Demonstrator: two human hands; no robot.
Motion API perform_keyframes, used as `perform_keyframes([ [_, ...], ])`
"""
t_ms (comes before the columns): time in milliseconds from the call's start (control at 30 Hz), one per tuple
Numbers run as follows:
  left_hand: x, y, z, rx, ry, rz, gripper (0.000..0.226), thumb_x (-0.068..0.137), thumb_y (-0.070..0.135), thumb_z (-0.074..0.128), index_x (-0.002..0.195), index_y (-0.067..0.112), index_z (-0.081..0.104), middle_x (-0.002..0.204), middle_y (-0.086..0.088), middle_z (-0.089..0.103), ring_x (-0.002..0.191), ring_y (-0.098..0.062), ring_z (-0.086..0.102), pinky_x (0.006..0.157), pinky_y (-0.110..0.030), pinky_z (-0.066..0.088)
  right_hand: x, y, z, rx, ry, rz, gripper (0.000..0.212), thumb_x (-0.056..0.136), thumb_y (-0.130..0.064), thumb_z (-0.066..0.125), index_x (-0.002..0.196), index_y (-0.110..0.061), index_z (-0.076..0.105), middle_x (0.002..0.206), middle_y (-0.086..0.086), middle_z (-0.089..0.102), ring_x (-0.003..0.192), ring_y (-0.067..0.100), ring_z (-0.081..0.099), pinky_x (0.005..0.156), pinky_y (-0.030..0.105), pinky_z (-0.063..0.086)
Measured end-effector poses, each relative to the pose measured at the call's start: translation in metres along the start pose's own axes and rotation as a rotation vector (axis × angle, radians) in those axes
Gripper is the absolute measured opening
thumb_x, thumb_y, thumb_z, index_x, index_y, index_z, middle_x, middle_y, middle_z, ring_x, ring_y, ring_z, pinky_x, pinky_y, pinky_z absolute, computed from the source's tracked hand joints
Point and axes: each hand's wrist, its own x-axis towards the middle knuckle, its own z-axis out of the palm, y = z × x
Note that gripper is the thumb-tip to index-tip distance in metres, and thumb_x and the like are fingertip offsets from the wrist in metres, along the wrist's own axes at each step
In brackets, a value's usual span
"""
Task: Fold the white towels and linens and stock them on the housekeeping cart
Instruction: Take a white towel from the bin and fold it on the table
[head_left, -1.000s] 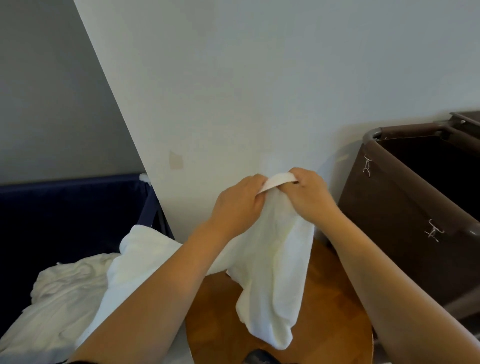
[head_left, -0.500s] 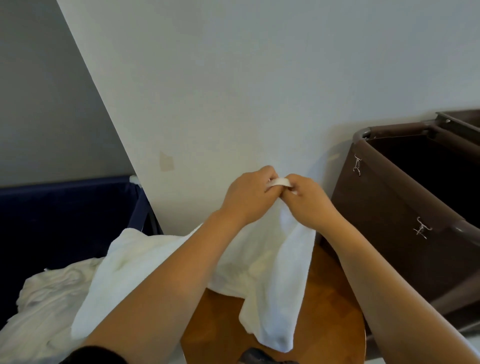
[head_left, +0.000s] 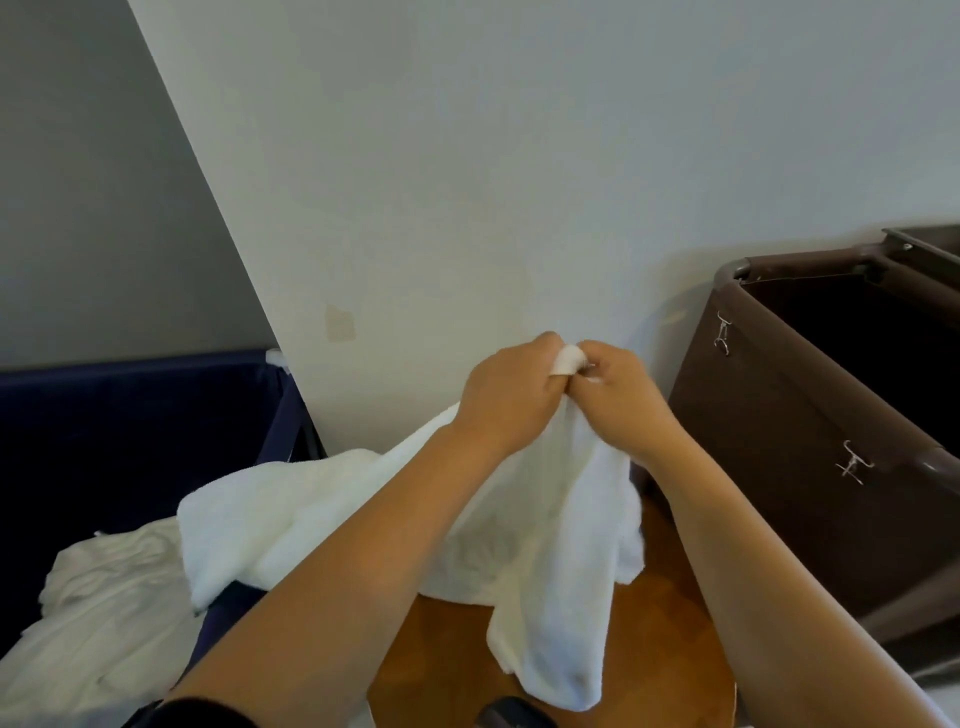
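Pale, off-white wall (head_left: 519, 156) fills most of the view, with a darker grey wall (head_left: 78, 182) to the left. Low in front stands a round, orange-brown wooden bench (head_left: 660, 649).

Above the bench hangs a white terry-cloth towel (head_left: 561, 571), held up by its top edge. Its long axis runs roughly up and down, from the bunched edge at the hands to a narrow lower end that points down over the bench. A second, broader fold spreads left and lies over the near corner of a navy-blue fabric bin (head_left: 130, 415).

The left hand (head_left: 511, 395) and the right hand (head_left: 621, 395) meet at the towel's top, knuckles touching. Both have their fingers curled tight and pinch the same short stretch of edge, and a small loop of white cloth (head_left: 567, 359) sticks up between them. Both forearms reach forward, and the left one crosses in front of the spread fold.

Inside the navy-blue bin lies a rumpled heap of white linens (head_left: 104, 623). To the right, just beside the bench, stands a brown fabric-sided bin (head_left: 779, 467) on a grey tube frame, with small metal clips (head_left: 722, 332) hooked along its side.
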Motion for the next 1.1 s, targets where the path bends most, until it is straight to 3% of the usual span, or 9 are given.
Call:
perform_keyframes([
  [67, 0.000, -0.003, -0.001, 0.012, 0.063, -0.009, 0.026, 0.100, 0.030, 0.039, 0.111, 0.013, 0.055, 0.096, -0.002, 0.063, 0.084, -0.025, 0.058, 0.070, -0.035, 0.043, 0.002, -0.001, -0.009, -0.031, 0.078, 0.030, 0.029, 0.090, -0.012, 0.050, 0.062, -0.014, 0.043, 0.056, -0.003, 0.039, 0.052, 0.011, 0.034, 0.051, 0.024, 0.027],
  [233, -0.016, -0.049, 0.008, 0.180, -0.056, -0.228, 0.029, 0.101, 0.018, 0.029, 0.118, 0.015, 0.052, 0.105, -0.008, 0.066, 0.091, -0.032, 0.061, 0.080, -0.041, 0.048, 0.004, 0.005, -0.035, 0.046, 0.317, 0.125, 0.031, 0.092, -0.015, 0.042, 0.062, -0.012, 0.036, 0.058, 0.006, 0.029, 0.057, 0.020, 0.028, 0.057, 0.033, 0.025],
  [500, -0.019, -0.009, 0.025, -0.327, -0.103, -0.153, 0.023, 0.094, 0.031, 0.053, 0.109, 0.014, 0.056, 0.101, 0.005, 0.061, 0.088, -0.015, 0.060, 0.082, -0.033, 0.051, -0.007, 0.000, -0.011, -0.200, 0.132, 0.122, 0.039, 0.091, -0.018, 0.047, 0.055, -0.015, 0.031, 0.054, -0.003, 0.032, 0.049, 0.012, 0.029, 0.048, 0.025, 0.023],
  [633, -0.025, -0.004, 0.031, -0.358, -0.136, -0.144, 0.025, 0.092, 0.034, 0.056, 0.110, 0.017, 0.052, 0.095, 0.009, 0.059, 0.085, -0.013, 0.061, 0.077, -0.028, 0.052, -0.008, 0.000, -0.013, -0.141, 0.180, 0.141, 0.038, 0.092, -0.020, 0.048, 0.057, -0.016, 0.034, 0.054, -0.003, 0.033, 0.049, 0.011, 0.029, 0.049, 0.021, 0.025],
  [800, -0.027, -0.023, 0.051, -0.272, -0.063, -0.283, 0.028, 0.101, 0.024, 0.038, 0.073, 0.018, 0.036, 0.067, 0.002, 0.045, 0.064, -0.021, 0.042, 0.062, -0.035, 0.038, -0.006, 0.007, -0.020, -0.112, 0.236, 0.159, 0.038, 0.092, -0.022, 0.050, 0.060, -0.013, 0.033, 0.056, -0.002, 0.030, 0.050, 0.012, 0.026, 0.047, 0.023, 0.023],
  [867, -0.022, -0.028, 0.046, -0.364, 0.113, -0.350, 0.030, 0.101, 0.024, 0.037, 0.072, 0.020, 0.035, 0.064, 0.004, 0.042, 0.059, -0.017, 0.039, 0.059, -0.032, 0.033, -0.006, 0.014, -0.027, -0.103, 0.222, 0.170, 0.020, 0.093, -0.027, 0.053, 0.086, -0.008, 0.056, 0.072, -0.001, 0.046, 0.063, 0.013, 0.042, 0.056, 0.023, 0.034],
  [967, -0.011, -0.025, 0.028, -0.302, 0.126, -0.198, 0.023, 0.100, 0.022, 0.043, 0.078, 0.015, 0.050, 0.067, 0.002, 0.048, 0.061, -0.017, 0.044, 0.061, -0.035, 0.034, -0.011, 0.015, -0.028, -0.133, 0.068, 0.125, 0.046, 0.091, -0.028, 0.058, 0.135, -0.025, 0.045, 0.082, -0.002, 0.054, 0.072, 0.014, 0.053, 0.064, 0.021, 0.041],
  [1033, -0.008, -0.014, 0.019, -0.215, 0.000, -0.062, 0.021, 0.097, 0.021, 0.049, 0.084, 0.009, 0.059, 0.069, 0.000, 0.054, 0.065, -0.018, 0.048, 0.064, -0.035, 0.038, -0.014, 0.011, -0.015, -0.218, -0.049, 0.022, 0.034, 0.090, -0.028, 0.057, 0.124, -0.026, 0.054, 0.080, -0.003, 0.057, 0.074, 0.014, 0.055, 0.064, 0.023, 0.039],
  [1100, -0.006, -0.010, 0.015, -0.215, -0.028, -0.028, 0.024, 0.095, 0.026, 0.053, 0.080, 0.010, 0.061, 0.063, 0.005, 0.053, 0.060, -0.013, 0.047, 0.061, -0.031, 0.038, -0.014, 0.012, -0.004, -0.287, -0.062, -0.004, 0.011, 0.092, -0.024, 0.053, 0.090, -0.015, 0.060, 0.076, -0.001, 0.058, 0.070, 0.015, 0.053, 0.063, 0.028, 0.038],
])
